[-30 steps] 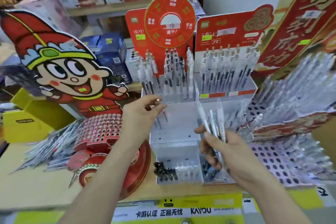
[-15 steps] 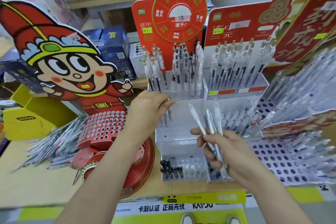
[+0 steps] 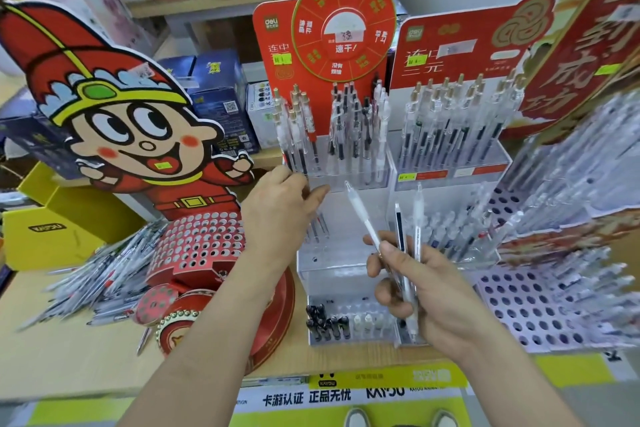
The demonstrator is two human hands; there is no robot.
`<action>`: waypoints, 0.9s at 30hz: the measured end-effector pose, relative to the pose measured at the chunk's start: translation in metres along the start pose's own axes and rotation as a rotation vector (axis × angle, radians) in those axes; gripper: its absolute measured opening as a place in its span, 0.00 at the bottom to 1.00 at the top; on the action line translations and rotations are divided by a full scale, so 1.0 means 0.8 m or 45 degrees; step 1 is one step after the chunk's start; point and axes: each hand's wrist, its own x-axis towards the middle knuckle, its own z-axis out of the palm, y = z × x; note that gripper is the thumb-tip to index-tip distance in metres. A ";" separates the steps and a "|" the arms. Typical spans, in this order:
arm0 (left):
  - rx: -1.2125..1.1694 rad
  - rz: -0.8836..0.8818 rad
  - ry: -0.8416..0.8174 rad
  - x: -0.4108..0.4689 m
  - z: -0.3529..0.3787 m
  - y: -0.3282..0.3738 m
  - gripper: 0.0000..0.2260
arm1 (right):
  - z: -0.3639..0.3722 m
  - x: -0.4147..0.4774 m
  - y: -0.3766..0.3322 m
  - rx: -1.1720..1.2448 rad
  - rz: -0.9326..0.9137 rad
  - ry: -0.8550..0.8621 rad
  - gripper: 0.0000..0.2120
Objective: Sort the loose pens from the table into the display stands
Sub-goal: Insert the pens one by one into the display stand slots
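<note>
My right hand (image 3: 436, 302) grips three pens (image 3: 399, 229) that fan upward in front of the clear tiered stand (image 3: 332, 270): a white one on the left, a dark one, and a clear one. My left hand (image 3: 277, 211) is seen from the back and reaches up to the leftmost pens in the stand's top tier (image 3: 298, 135). Its fingertips are among their lower ends and hidden, so I cannot tell whether they hold a pen. A heap of loose pens (image 3: 93, 274) lies on the table at the left.
A red perforated stand (image 3: 197, 243) under a cartoon cut-out sits left of my left arm. A second clear stand (image 3: 450, 180) holds gold-capped pens, and white perforated racks (image 3: 519, 302) with several pens fill the right. Yellow boxes (image 3: 59, 218) stand at far left.
My left hand has risen from the middle tier to the leftmost pens of the top tier. The right hand's pens have fanned wider apart.
</note>
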 end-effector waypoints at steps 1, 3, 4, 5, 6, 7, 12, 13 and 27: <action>0.002 -0.017 -0.006 0.002 -0.001 0.000 0.17 | 0.000 0.000 0.000 0.004 -0.007 0.001 0.21; 0.007 0.017 -0.023 0.004 0.000 0.003 0.17 | 0.001 -0.001 0.001 0.014 -0.025 0.011 0.20; 0.004 0.052 -0.032 0.004 0.001 0.006 0.17 | 0.001 -0.001 0.001 0.017 -0.034 0.018 0.19; -0.009 0.082 -0.035 0.004 0.002 0.008 0.17 | 0.002 -0.001 0.001 0.018 -0.042 0.023 0.19; -0.026 0.101 -0.028 0.004 0.003 0.009 0.17 | 0.002 -0.001 0.001 0.018 -0.050 0.026 0.17; -0.042 0.112 -0.015 0.004 0.004 0.009 0.16 | 0.001 -0.001 0.001 0.022 -0.057 0.032 0.16; 0.034 0.174 0.054 0.006 0.009 0.005 0.19 | 0.003 0.003 0.006 0.100 -0.052 0.077 0.13; 0.052 0.169 0.060 0.009 0.009 0.005 0.20 | 0.004 0.004 0.007 0.115 -0.045 0.086 0.13; -0.203 -0.424 -0.283 0.008 -0.016 0.019 0.07 | 0.010 -0.001 0.005 0.307 0.071 -0.026 0.14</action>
